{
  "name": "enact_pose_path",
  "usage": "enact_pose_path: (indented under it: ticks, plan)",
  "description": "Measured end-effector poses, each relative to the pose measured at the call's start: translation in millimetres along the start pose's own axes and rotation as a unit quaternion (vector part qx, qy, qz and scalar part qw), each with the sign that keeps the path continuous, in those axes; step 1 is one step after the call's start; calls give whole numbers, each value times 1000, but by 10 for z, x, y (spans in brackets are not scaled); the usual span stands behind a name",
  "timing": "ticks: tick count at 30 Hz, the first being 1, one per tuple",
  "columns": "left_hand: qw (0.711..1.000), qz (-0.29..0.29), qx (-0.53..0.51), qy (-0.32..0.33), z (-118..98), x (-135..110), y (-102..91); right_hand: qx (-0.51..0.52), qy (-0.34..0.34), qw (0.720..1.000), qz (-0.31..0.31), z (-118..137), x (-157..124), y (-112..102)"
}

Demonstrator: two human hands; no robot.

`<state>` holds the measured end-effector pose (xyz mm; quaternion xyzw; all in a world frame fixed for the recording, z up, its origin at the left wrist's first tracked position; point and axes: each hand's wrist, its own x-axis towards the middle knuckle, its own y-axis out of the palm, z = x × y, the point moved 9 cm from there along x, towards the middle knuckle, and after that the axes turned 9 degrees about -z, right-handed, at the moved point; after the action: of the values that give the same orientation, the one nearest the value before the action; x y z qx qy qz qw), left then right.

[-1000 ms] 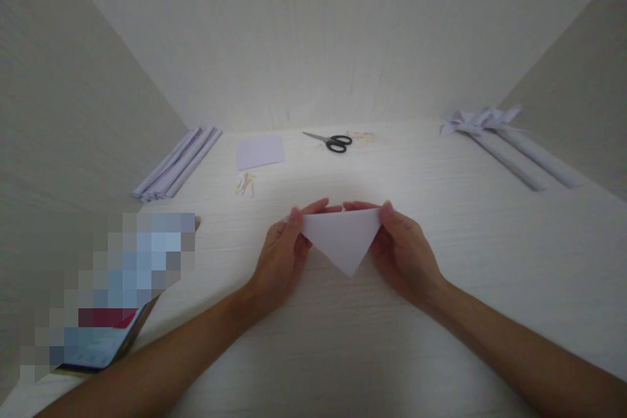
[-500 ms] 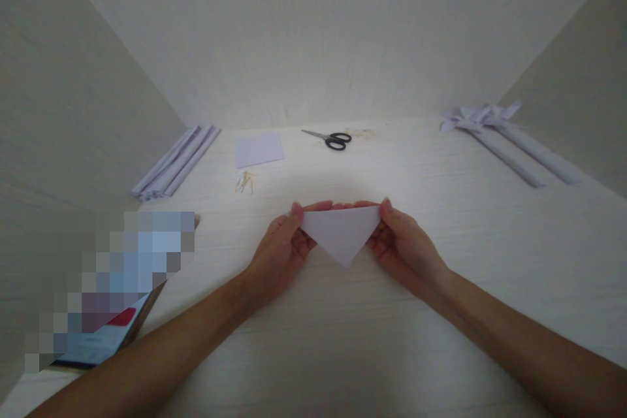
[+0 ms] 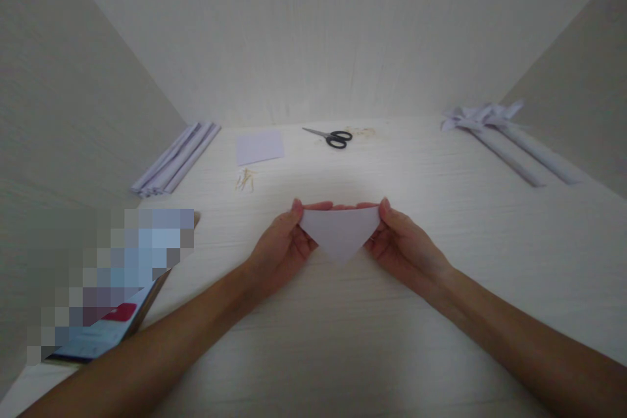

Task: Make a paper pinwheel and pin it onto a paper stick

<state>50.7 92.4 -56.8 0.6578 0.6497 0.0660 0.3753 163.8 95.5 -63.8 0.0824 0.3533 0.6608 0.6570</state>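
A white sheet of paper [image 3: 340,230], folded into a triangle, is held between my two hands over the middle of the table. Its long folded edge runs along the top, and its point faces down toward me. My left hand [image 3: 284,241] pinches the left corner between thumb and fingers. At the right corner my right hand [image 3: 401,238] grips it the same way. The fingers of both hands reach behind the paper, partly hidden by it.
Scissors with black handles [image 3: 333,138] lie at the back, near a flat paper rectangle [image 3: 259,147] and a few thin yellowish strips [image 3: 245,179]. Rolled paper tubes [image 3: 179,160] lie at left, more tubes with pointed paper pieces [image 3: 519,144] at right. A partly blurred tablet-like screen [image 3: 98,336] is front left.
Both hands keep their hold on the paper triangle. Its lower point has tilted slightly, appearing a little higher and blunter.
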Motion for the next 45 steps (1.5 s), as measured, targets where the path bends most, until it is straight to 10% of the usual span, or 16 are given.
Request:
enact_pose_path:
  ticks: [23, 32, 45]
  plan:
    - [996, -37, -78, -11, 35, 77, -175, 8, 16, 1000, 20, -49, -20, 52]
    - [984, -79, 92, 133, -285, 101, -280, -6, -31, 998, -47, 37, 10, -110]
    - [904, 136, 399, 72, 146, -114, 92, -233, -80, 969, -21, 35, -35, -86]
